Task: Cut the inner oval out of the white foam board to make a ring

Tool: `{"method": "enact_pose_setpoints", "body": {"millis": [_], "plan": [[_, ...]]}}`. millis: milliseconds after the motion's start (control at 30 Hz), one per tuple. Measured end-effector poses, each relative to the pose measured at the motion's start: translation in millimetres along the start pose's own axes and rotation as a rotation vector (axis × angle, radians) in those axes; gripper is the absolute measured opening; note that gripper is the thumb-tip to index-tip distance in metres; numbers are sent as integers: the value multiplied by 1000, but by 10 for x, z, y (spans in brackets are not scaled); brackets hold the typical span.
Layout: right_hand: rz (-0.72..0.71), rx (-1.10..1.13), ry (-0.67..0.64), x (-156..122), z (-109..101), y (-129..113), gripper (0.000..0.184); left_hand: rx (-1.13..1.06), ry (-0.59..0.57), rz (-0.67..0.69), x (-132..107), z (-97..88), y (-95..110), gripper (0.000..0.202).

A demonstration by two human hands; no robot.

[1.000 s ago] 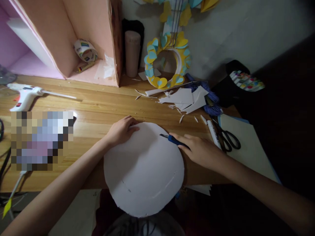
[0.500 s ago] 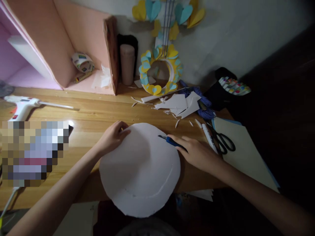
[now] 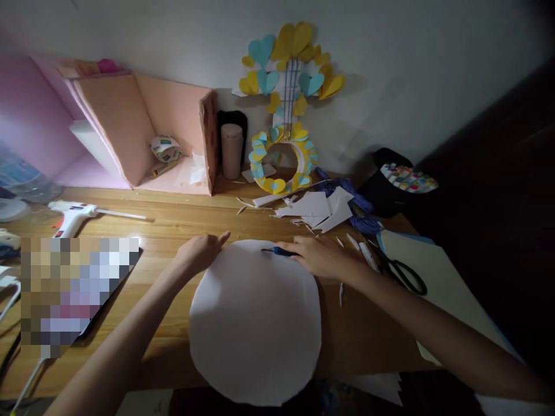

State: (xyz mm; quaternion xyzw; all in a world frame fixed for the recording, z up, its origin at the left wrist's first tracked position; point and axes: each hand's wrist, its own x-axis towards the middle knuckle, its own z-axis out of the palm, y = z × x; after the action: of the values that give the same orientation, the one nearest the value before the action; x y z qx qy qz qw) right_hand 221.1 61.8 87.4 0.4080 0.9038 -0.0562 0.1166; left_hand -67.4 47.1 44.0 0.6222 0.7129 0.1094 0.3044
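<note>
A large white rounded board lies flat in front of me, its near part reaching past the table's front edge. My left hand is at its far left edge, gripping there, with one finger stretched out past the rim. Some of that hand's fingers are hidden. My right hand is closed around a blue craft knife over the board's far right part. The thin blade points left, just above or on the board; I cannot tell which. A faint curved line marks the board's right side.
White paper scraps and purple yarn lie behind the board. Black scissors rest on pale sheets at right. A glue gun and a blurred-out device are at left. A heart-decorated guitar shape leans on the wall.
The board has turned counterclockwise, bringing its curved line up the right side. The knife has moved left across the board toward its far edge. A thin white strip now shows right of the board.
</note>
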Motion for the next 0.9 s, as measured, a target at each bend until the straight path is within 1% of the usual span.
{"method": "enact_pose_setpoints", "body": {"millis": [100,167,300,400,600,767,900], "plan": [[-27,6,10,12,-5,42,47,-44,-42,25,133,23,38,62],[-32,5,16,12,-30,46,47,-91,-61,67,191,82,82,62],[-40,18,8,6,-79,5,46,-134,-41,151,220,253,122,46],[-28,46,-8,4,-63,-20,46,-120,2,180,180,324,103,42],[5,64,-29,-41,5,-25,48,-67,45,192,79,310,125,42],[32,22,-37,-131,55,-4,50,-31,52,179,72,313,156,42],[93,14,-59,-215,92,3,53,-24,56,177,75,322,150,42]]}}
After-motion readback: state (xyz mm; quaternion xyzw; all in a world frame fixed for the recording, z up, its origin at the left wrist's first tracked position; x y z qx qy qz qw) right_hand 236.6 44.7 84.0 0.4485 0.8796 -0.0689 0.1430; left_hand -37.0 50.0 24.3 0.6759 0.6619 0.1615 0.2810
